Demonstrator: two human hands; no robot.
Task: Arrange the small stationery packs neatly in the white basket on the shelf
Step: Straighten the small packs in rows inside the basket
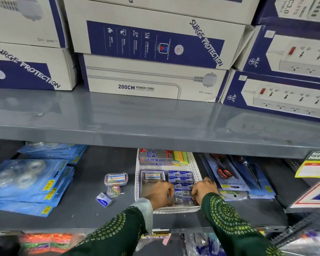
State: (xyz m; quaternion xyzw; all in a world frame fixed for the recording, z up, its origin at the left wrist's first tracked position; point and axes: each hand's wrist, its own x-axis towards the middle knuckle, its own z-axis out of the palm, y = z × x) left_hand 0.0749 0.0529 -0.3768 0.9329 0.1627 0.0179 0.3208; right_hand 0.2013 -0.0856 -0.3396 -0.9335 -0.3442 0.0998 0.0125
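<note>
A white perforated basket [196, 169] stands on the grey lower shelf, under the upper shelf's edge. Inside it lie several small blue stationery packs [181, 177] in rows, a clear plastic box [152, 176] and, at the back, grey cartons [155, 157] and coloured sticky notes [181, 157]. My left hand [162, 194] and my right hand [204, 189] are both inside the basket's near end, fingers curled down on the blue packs there. One loose blue pack [103, 199] lies on the shelf left of the basket.
Two clear boxes of pins [115, 179] sit left of the basket. Blue tape packs [28, 183] are stacked at far left. Scissor packs [229, 174] lie right of the basket. Power-strip cartons [151, 78] fill the upper shelf [155, 122], which overhangs the basket.
</note>
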